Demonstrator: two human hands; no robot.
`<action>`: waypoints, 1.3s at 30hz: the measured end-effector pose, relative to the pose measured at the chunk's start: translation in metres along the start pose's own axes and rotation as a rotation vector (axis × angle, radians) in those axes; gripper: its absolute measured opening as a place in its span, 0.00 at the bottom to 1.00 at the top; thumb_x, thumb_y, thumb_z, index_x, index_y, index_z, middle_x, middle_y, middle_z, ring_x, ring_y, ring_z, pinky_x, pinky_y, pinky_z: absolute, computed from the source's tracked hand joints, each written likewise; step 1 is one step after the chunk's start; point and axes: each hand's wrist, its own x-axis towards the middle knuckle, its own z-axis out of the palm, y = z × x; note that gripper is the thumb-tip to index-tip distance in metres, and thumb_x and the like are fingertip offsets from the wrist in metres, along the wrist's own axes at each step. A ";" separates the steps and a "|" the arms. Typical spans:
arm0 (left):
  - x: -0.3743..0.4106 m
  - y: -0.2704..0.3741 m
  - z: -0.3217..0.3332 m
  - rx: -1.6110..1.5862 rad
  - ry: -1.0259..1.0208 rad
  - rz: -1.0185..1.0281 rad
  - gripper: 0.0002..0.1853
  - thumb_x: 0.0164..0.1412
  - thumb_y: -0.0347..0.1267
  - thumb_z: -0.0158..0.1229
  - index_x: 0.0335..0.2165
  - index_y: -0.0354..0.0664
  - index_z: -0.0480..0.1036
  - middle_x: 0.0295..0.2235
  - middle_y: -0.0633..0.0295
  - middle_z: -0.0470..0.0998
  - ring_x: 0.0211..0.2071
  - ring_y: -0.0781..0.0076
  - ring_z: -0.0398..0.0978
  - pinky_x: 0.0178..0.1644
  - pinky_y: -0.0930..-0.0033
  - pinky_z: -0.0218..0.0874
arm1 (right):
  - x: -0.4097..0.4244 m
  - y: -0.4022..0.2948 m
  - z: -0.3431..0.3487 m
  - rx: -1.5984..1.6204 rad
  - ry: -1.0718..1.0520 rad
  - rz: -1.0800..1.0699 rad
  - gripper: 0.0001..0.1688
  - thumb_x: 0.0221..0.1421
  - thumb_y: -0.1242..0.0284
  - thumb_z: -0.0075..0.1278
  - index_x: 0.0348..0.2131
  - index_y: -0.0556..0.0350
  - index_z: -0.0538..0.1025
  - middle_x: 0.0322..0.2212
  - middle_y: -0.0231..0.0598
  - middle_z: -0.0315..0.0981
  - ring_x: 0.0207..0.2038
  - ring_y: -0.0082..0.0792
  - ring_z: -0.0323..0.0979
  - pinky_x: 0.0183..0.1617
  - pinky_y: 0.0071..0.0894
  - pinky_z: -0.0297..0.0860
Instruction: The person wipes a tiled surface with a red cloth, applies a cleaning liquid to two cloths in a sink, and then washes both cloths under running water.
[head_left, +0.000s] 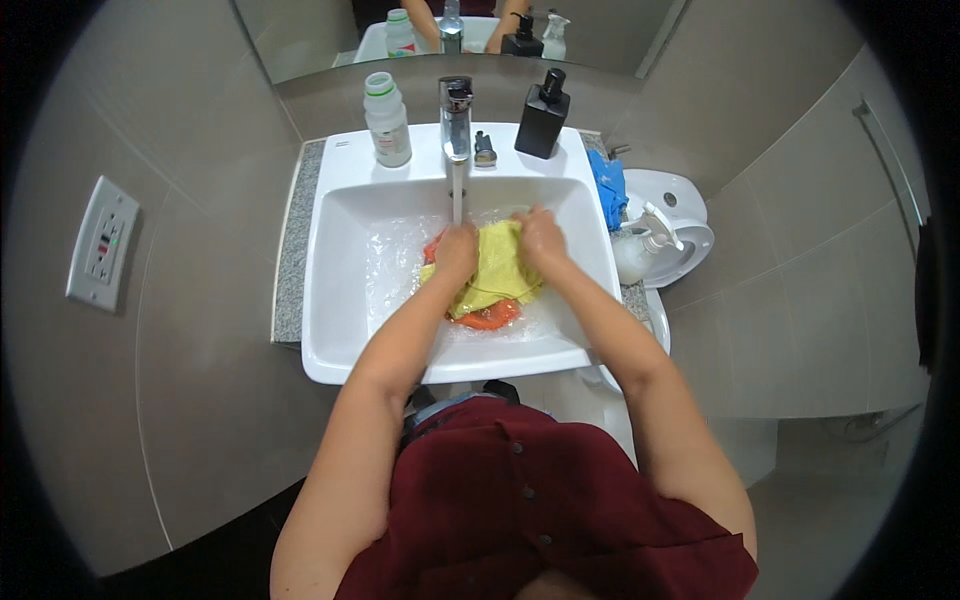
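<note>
A yellow cloth (498, 262) lies wet and spread in the white sink basin (337, 300), over an orange cloth (487, 316) that shows at its lower edge and left side. My left hand (457, 253) is on the yellow cloth's left part, right below the running stream of water (457, 199) from the chrome faucet (456, 124); its fingers look closed on the fabric. My right hand (540, 236) grips the cloth's upper right edge, with the fingertips partly blurred. Water with ripples and bubbles covers the basin floor around both cloths.
An uncapped white plastic bottle (388, 127), a small dark object (484, 150) and a black pump bottle (543, 118) stand on the sink's back ledge. At the right are blue gloves or cloth (609, 187), a spray bottle (641, 251) and a toilet (667, 187). A mirror (315, 37) is behind.
</note>
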 end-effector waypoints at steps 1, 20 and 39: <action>-0.011 -0.012 0.011 0.113 0.068 0.050 0.11 0.55 0.32 0.48 0.34 0.37 0.72 0.28 0.47 0.74 0.30 0.48 0.72 0.35 0.54 0.63 | -0.012 -0.023 -0.001 -0.176 -0.147 -0.139 0.23 0.56 0.63 0.38 0.49 0.52 0.66 0.46 0.53 0.63 0.49 0.50 0.62 0.49 0.47 0.61; 0.012 -0.069 -0.005 -0.976 -0.188 -0.557 0.11 0.58 0.34 0.50 0.31 0.37 0.74 0.26 0.58 0.75 0.27 0.68 0.72 0.32 0.66 0.64 | 0.004 -0.005 0.022 0.174 -0.108 -0.029 0.20 0.43 0.69 0.53 0.38 0.54 0.69 0.38 0.47 0.71 0.44 0.46 0.67 0.47 0.41 0.63; -0.033 -0.029 -0.076 -0.944 -0.189 -0.446 0.07 0.59 0.33 0.51 0.29 0.41 0.70 0.27 0.66 0.73 0.29 0.77 0.69 0.35 0.73 0.62 | 0.010 0.021 -0.036 1.002 -0.597 0.096 0.14 0.42 0.67 0.62 0.21 0.53 0.72 0.19 0.28 0.69 0.21 0.20 0.65 0.24 0.21 0.63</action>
